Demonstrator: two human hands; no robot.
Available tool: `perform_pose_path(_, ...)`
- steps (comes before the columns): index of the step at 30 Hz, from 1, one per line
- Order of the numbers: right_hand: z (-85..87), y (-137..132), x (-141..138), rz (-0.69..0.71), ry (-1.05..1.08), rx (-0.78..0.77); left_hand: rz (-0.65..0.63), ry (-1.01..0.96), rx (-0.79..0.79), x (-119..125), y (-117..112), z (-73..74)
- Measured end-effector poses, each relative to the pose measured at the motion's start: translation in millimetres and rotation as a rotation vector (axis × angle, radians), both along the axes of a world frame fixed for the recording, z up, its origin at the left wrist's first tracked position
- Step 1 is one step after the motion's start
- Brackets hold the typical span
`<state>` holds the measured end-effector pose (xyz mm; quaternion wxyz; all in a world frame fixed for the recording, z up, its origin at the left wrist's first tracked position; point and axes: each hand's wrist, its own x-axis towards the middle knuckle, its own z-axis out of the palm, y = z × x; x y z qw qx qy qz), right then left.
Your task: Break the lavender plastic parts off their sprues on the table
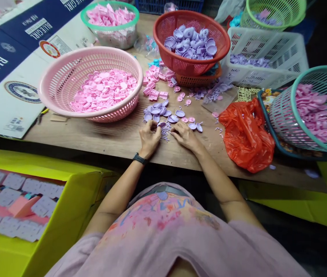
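The left arm (114, 198) and the right arm (219, 181) reach forward, bare below the elbows, slanting inward; the two hands sit near each other in front of the body, well ahead of it, without touching; the left hand (148, 139) is curled, thumb and fingertips drawn together in a pinch; the right hand (185, 134) lies flatter, back upward, its bent fingers pointing toward the left; its grip is unclear.

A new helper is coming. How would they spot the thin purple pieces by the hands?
On the wooden table, start at the large pink basket and go right to the left hand and right hand. The thin purple pieces lie heaped between them. They look stick-like, unlike the rounded purple dishes behind.
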<state>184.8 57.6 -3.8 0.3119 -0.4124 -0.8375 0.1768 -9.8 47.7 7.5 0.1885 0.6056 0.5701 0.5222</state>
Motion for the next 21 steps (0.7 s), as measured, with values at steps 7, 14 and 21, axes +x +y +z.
perform_pose_path(7, 7.4, -1.7, -5.5, -0.100, 0.142, -0.047, 0.011, -0.037, -0.034, -2.2, 2.8, -8.0)
perform_pose_path(14, 8.1, -9.2, -16.5, -0.157, 0.563, -0.305, -0.039, 0.017, -0.035, -0.8, -1.2, -6.1)
perform_pose_path(21, 15.8, -19.8, -34.2, -0.193, 0.562, -0.181, -0.089, 0.155, 0.044, 3.0, -4.4, -11.3)
